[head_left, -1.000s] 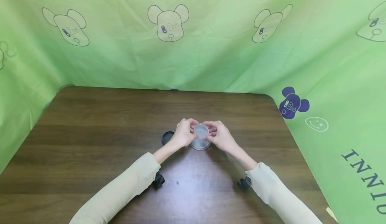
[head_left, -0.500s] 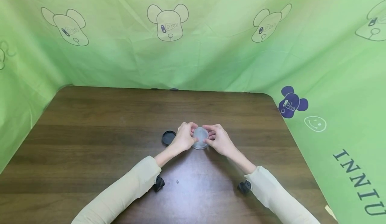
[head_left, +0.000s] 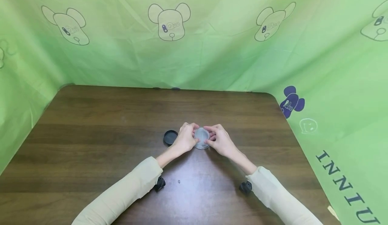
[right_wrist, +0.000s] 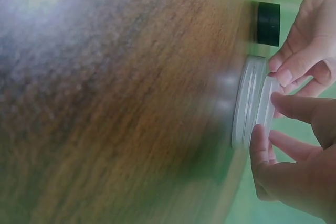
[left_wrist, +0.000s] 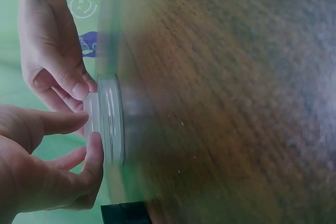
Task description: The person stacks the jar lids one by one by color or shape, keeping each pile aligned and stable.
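Note:
Between both hands is a clear, shallow round piece (head_left: 201, 136), like a small disc or cap. It sits on or just above a wider clear round dish (left_wrist: 110, 119) with a ridged side; the wrist views show no plain gap. My left hand (head_left: 185, 138) pinches its left edge between thumb and fingers. Opposite, my right hand (head_left: 222, 140) pinches the right edge in the same way, as the right wrist view shows with the clear piece (right_wrist: 268, 103) between the fingertips. The dish rests on the table, partly hidden under the smaller piece.
A black round lid-like piece (head_left: 170, 138) lies on the brown wooden table (head_left: 106, 124) just left of my left hand. A tiny dark speck (head_left: 179, 181) is nearer the front. Green cloth (head_left: 224, 63) hangs behind and at the sides.
Both hands have lowered the clear round piece onto or close over the wider dish. Over the last half second the hands have stayed nearly still.

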A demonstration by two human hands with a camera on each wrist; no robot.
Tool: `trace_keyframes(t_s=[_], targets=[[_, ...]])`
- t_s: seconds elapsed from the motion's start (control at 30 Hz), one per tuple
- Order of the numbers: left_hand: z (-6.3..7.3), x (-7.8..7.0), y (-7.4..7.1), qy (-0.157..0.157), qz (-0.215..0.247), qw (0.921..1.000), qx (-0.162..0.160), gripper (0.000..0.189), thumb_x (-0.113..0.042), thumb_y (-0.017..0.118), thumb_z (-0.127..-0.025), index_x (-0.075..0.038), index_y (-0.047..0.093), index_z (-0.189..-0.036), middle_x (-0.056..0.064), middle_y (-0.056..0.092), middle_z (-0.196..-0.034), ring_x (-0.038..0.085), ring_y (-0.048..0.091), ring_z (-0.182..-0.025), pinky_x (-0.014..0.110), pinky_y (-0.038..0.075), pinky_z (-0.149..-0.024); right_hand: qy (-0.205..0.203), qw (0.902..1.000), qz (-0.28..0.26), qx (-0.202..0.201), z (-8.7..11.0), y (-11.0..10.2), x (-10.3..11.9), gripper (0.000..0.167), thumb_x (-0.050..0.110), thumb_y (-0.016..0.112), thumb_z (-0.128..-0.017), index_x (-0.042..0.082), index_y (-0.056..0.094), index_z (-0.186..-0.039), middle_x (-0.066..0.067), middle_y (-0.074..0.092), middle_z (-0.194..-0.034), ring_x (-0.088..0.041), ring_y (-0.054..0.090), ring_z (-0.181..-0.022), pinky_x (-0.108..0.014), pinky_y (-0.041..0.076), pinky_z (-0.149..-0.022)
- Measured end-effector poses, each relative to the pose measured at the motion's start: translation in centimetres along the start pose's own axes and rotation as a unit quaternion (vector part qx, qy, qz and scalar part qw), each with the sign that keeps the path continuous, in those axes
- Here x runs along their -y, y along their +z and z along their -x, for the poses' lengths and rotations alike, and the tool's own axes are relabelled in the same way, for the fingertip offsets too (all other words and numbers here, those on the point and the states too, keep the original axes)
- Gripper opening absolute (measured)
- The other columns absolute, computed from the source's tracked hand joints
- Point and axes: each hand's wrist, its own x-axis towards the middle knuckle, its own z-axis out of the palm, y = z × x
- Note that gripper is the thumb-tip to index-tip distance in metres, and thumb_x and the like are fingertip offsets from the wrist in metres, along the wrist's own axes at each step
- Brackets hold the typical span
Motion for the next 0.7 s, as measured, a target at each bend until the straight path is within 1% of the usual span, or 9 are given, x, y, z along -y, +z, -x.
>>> trace_keyframes(t_s=[0.17, 0.27, 0.47, 0.7], targets=[[-0.01, -0.09, -0.09, 0.003, -0.008, 1.0, 0.002, 0.042, 0.004, 0.077, -0.076, 0.004, 0.063, -0.115, 0.012, 0.055, -0.094, 0.023, 0.058, -0.091, 0.027, 0.051, -0.078, 0.001, 1.0, 0.001, 0.006, -0.03, -0.2, -0.01, 0.047, -0.01, 0.074, -0.076, -0.014, 0.058, -0.121, -0.021, 0.05, -0.104, -0.028, 0.064, -0.084, -0.028, 0.055, -0.072], [0.0, -0.02, -0.02, 0.001, -0.014, 0.9999, 0.01, 0.041, 0.003, 0.077, -0.076, 0.004, 0.063, -0.114, 0.012, 0.056, -0.095, 0.023, 0.057, -0.091, 0.029, 0.05, -0.079, 0.0, 0.9999, 0.004, 0.013, -0.02, -0.21, -0.11, 0.047, -0.01, 0.074, -0.076, -0.013, 0.059, -0.12, -0.021, 0.049, -0.103, -0.027, 0.065, -0.083, -0.027, 0.055, -0.072], [-0.04, 0.15, 0.17, -0.001, -0.028, 0.9996, 0.011, 0.037, 0.002, 0.077, -0.077, 0.005, 0.064, -0.112, 0.011, 0.055, -0.095, 0.024, 0.056, -0.092, 0.032, 0.05, -0.078, -0.017, 0.9994, 0.025, 0.019, -0.11, -0.07, -0.33, 0.047, -0.01, 0.075, -0.074, -0.013, 0.06, -0.119, -0.021, 0.051, -0.103, -0.026, 0.065, -0.081, -0.029, 0.055, -0.072], [-0.11, 0.39, 0.53, 0.018, -0.051, 0.9985, 0.005, 0.037, 0.001, 0.078, -0.076, 0.006, 0.065, -0.11, 0.011, 0.055, -0.09, 0.026, 0.054, -0.09, 0.035, 0.047, -0.075, -0.024, 0.9988, 0.036, 0.02, -0.25, 0.08, -0.66, 0.046, -0.01, 0.076, -0.073, -0.012, 0.062, -0.117, -0.021, 0.051, -0.103, -0.026, 0.065, -0.08, -0.03, 0.056, -0.072]])
